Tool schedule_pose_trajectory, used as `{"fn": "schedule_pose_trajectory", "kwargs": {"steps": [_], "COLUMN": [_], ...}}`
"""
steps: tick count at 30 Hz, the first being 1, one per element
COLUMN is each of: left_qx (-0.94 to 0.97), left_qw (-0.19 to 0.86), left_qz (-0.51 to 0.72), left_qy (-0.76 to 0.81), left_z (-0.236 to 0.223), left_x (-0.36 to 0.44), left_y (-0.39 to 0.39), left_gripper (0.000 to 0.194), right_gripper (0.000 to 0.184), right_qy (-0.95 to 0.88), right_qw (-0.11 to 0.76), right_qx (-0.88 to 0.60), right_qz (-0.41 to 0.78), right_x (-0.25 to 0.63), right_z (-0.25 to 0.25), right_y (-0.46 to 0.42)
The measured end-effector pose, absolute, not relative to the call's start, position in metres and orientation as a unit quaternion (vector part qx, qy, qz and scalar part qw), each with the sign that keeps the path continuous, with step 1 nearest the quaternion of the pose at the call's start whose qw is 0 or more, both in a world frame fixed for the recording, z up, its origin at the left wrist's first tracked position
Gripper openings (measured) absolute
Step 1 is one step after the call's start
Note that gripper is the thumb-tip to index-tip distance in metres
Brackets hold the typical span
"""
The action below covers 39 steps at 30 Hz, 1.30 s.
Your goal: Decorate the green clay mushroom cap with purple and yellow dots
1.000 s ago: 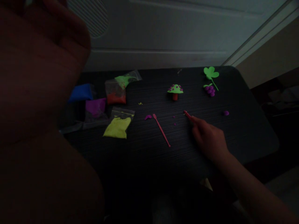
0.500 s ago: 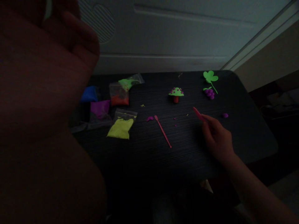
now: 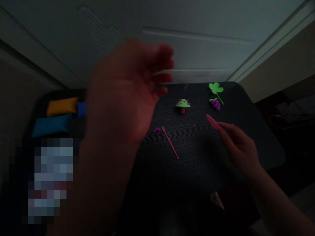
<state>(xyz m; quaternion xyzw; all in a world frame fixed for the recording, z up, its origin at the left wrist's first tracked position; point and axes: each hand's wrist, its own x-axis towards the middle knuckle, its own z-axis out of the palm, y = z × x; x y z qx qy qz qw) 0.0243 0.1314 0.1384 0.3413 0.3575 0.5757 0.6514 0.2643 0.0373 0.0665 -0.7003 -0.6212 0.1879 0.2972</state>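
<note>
My right hand (image 3: 242, 147) pinches a pink plastic clay knife (image 3: 212, 122), its blade pointing up and left above the table. Raised close to the camera, my left hand (image 3: 123, 91) is blurred; its fingers are loosely bent and apart, with nothing visible in them. Between the hands lies a thin pink modelling stick (image 3: 170, 143), a curved purple clay piece (image 3: 157, 129) at its upper end. Beyond it stands a clay mushroom (image 3: 182, 104) with a green, purple-dotted cap and red stem. A purple clay grape bunch (image 3: 215, 104) lies below a green clay clover (image 3: 216, 88).
On the dark table (image 3: 157, 173), an orange packet (image 3: 62, 106), a teal packet (image 3: 51, 125) and a partly hidden blue packet (image 3: 81, 109) lie at the left. A pale panelled door (image 3: 197, 52) rises behind the table. My left forearm blocks much of the left side.
My left hand has moved away from the camera and rightward, now covering the clay bags. My right hand has shifted slightly right and down with the knife. The view has tilted a little.
</note>
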Motion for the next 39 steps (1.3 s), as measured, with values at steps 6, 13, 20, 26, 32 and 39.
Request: {"fn": "schedule_pose_trajectory", "kwargs": {"steps": [6, 13, 20, 26, 32, 39], "left_qx": [0.202, 0.176, 0.207, 0.198, 0.154, 0.133], "left_qw": [0.835, 0.886, 0.880, 0.885, 0.886, 0.881], "left_qz": [0.409, 0.340, 0.341, 0.341, 0.345, 0.360], "left_qy": [0.308, 0.260, 0.259, 0.248, 0.268, 0.276], "left_z": [0.096, 0.094, 0.097, 0.094, 0.098, 0.101], "left_x": [0.085, 0.095, 0.093, 0.093, 0.089, 0.084], "left_y": [0.128, 0.111, 0.110, 0.110, 0.116, 0.121], "left_gripper": [0.034, 0.025, 0.021, 0.018, 0.024, 0.029], "right_gripper": [0.027, 0.026, 0.027, 0.026, 0.033, 0.035], "right_qy": [-0.610, -0.628, -0.601, -0.609, -0.676, -0.727], "right_qw": [0.350, 0.361, 0.369, 0.372, 0.251, 0.170], "right_qx": [-0.684, -0.657, -0.670, -0.669, -0.691, -0.666], "right_qz": [0.193, 0.209, 0.231, 0.209, 0.046, 0.011], "right_x": [0.256, 0.251, 0.252, 0.254, 0.273, 0.273], "right_z": [0.093, 0.106, 0.105, 0.101, 0.066, 0.027], "right_y": [0.035, 0.034, 0.037, 0.039, 0.055, 0.062]}}
